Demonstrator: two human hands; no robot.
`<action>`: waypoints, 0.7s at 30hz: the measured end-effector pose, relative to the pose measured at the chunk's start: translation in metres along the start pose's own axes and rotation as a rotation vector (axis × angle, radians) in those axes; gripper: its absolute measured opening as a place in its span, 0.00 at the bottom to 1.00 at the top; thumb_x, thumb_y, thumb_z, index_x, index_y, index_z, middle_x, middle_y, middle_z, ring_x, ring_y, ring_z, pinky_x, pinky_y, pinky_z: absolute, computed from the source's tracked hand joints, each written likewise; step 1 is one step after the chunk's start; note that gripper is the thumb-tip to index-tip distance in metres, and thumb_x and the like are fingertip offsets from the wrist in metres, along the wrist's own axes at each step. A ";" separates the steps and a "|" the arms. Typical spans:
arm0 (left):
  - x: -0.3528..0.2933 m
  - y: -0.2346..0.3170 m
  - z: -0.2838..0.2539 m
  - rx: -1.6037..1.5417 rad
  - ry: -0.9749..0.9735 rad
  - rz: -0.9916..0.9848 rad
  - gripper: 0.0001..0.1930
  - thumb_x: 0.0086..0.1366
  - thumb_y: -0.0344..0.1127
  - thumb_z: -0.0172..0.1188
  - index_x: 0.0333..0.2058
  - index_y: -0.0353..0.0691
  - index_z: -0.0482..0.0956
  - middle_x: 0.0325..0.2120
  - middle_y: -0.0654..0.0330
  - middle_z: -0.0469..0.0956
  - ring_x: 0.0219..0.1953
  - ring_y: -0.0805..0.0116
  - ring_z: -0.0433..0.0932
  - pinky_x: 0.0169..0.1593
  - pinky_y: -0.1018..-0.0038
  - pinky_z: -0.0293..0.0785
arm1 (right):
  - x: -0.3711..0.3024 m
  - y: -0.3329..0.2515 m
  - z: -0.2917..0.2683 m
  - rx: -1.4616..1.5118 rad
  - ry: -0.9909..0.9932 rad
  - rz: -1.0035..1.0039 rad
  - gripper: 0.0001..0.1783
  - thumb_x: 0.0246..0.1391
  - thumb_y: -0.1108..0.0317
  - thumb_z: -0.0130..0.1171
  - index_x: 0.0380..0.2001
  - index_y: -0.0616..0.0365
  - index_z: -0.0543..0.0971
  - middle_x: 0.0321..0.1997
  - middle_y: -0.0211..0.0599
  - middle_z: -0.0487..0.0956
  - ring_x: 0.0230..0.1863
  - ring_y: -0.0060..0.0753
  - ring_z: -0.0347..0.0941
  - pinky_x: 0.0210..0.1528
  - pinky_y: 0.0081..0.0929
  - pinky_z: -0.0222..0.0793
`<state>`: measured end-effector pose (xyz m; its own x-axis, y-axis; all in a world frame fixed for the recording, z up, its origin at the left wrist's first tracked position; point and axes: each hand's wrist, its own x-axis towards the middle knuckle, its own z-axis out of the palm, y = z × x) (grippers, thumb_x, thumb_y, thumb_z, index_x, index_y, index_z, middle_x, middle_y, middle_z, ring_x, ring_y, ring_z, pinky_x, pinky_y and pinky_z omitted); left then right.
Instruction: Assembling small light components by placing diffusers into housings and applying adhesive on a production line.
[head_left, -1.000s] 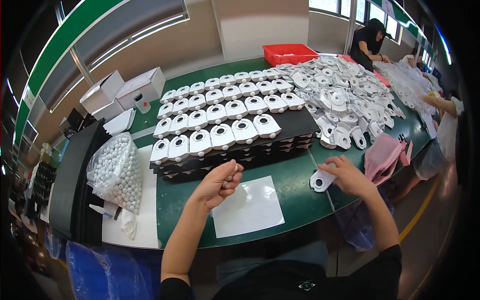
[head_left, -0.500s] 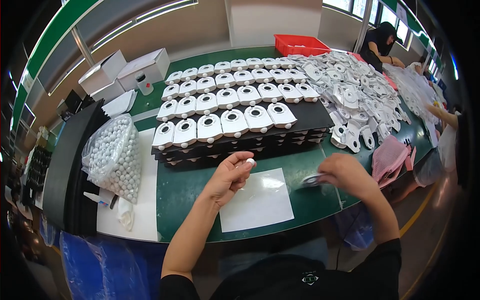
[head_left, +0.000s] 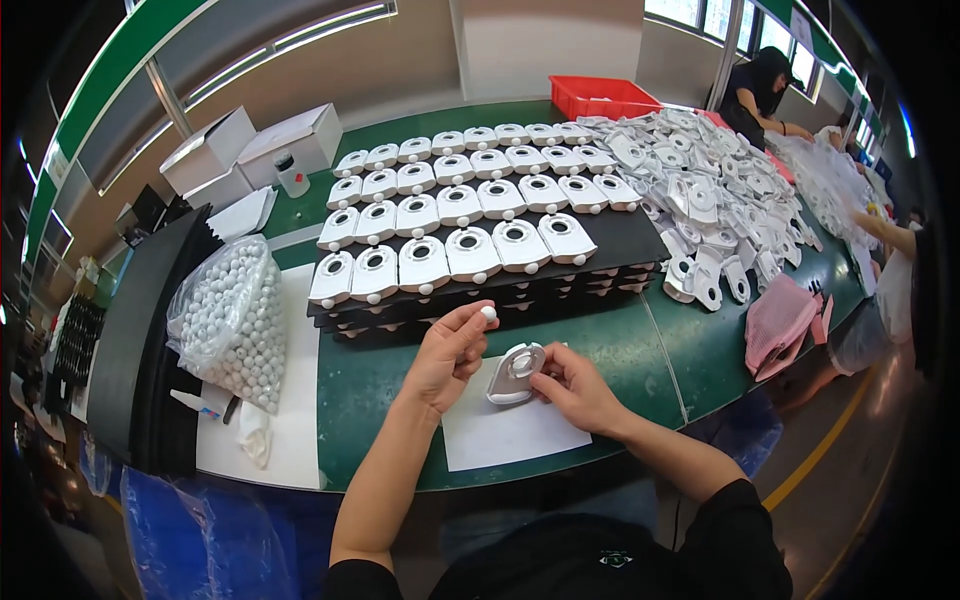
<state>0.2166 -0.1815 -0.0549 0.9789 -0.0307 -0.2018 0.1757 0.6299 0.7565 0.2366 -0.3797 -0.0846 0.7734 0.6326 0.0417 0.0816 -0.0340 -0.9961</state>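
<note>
Between the thumb and fingertips of my left hand [head_left: 452, 350] is a small white ball [head_left: 489, 314]. My right hand [head_left: 580, 390] is closed on the edge of a white plastic housing [head_left: 515, 374] with a round ring in it, tilted above a white sheet [head_left: 510, 440]. The two hands are close together, but ball and housing are apart. Just beyond them, rows of similar white housings [head_left: 471, 252], each with a small ball at its near end, rest on stacked black trays [head_left: 620, 250].
At the right lies a heap of loose white housings [head_left: 705, 190], with a pink mesh bag [head_left: 785, 320] nearer. A red bin [head_left: 602, 97] stands behind. On the left are a clear bag of white balls [head_left: 230, 320], a glue bottle [head_left: 196, 403] and white boxes [head_left: 290, 140]. A co-worker [head_left: 765, 95] sits far right.
My right hand has come left from the table's right side, bringing the housing over the white sheet beside my left hand. The left hand, still pinching the ball, has shifted slightly left.
</note>
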 end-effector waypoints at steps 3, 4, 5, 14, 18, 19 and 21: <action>0.000 -0.003 0.000 -0.017 -0.028 0.021 0.13 0.57 0.32 0.59 0.41 0.40 0.73 0.29 0.66 0.73 0.17 0.86 0.57 0.17 0.89 0.47 | -0.002 0.005 0.001 -0.037 0.003 -0.041 0.07 0.53 0.75 0.50 0.36 0.63 0.68 0.30 0.32 0.74 0.30 0.19 0.69 0.33 0.18 0.66; 0.001 -0.005 -0.002 -0.015 -0.037 0.023 0.12 0.57 0.32 0.59 0.40 0.40 0.73 0.29 0.66 0.73 0.18 0.86 0.57 0.17 0.89 0.47 | -0.003 0.007 0.002 -0.066 0.007 -0.083 0.07 0.53 0.75 0.50 0.36 0.63 0.68 0.30 0.33 0.74 0.29 0.20 0.69 0.32 0.19 0.66; 0.001 -0.005 -0.003 -0.013 -0.046 0.025 0.11 0.56 0.31 0.59 0.39 0.40 0.73 0.29 0.66 0.74 0.18 0.86 0.57 0.17 0.89 0.48 | -0.003 0.006 0.003 -0.065 0.008 -0.083 0.07 0.53 0.75 0.50 0.36 0.63 0.68 0.30 0.33 0.74 0.29 0.20 0.69 0.32 0.19 0.66; -0.001 -0.003 0.002 -0.019 -0.016 -0.010 0.09 0.57 0.32 0.58 0.38 0.42 0.73 0.31 0.65 0.74 0.18 0.86 0.57 0.17 0.90 0.47 | -0.006 0.000 0.005 -0.237 0.040 -0.113 0.07 0.52 0.75 0.50 0.35 0.62 0.67 0.27 0.37 0.73 0.26 0.27 0.68 0.30 0.23 0.64; 0.000 -0.004 0.000 -0.011 -0.012 -0.007 0.10 0.58 0.33 0.58 0.39 0.42 0.73 0.31 0.65 0.74 0.19 0.86 0.57 0.17 0.90 0.47 | -0.007 -0.001 0.005 -0.221 0.078 -0.149 0.08 0.51 0.76 0.50 0.35 0.62 0.68 0.29 0.40 0.72 0.28 0.33 0.68 0.32 0.25 0.64; 0.000 -0.004 0.000 -0.015 -0.014 -0.004 0.10 0.58 0.33 0.58 0.39 0.42 0.73 0.31 0.66 0.74 0.18 0.86 0.57 0.17 0.90 0.47 | -0.007 -0.002 0.004 -0.315 0.074 -0.162 0.08 0.50 0.77 0.50 0.36 0.61 0.68 0.31 0.41 0.72 0.30 0.36 0.69 0.33 0.26 0.65; 0.000 -0.004 0.000 -0.018 -0.018 -0.001 0.10 0.58 0.33 0.57 0.39 0.42 0.72 0.31 0.66 0.74 0.18 0.86 0.57 0.17 0.90 0.46 | -0.008 -0.004 0.005 -0.457 0.043 -0.272 0.10 0.47 0.79 0.50 0.36 0.61 0.68 0.33 0.43 0.71 0.33 0.42 0.69 0.35 0.28 0.65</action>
<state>0.2156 -0.1841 -0.0574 0.9804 -0.0451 -0.1918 0.1754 0.6434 0.7451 0.2267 -0.3804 -0.0811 0.7106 0.6334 0.3064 0.5410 -0.2133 -0.8135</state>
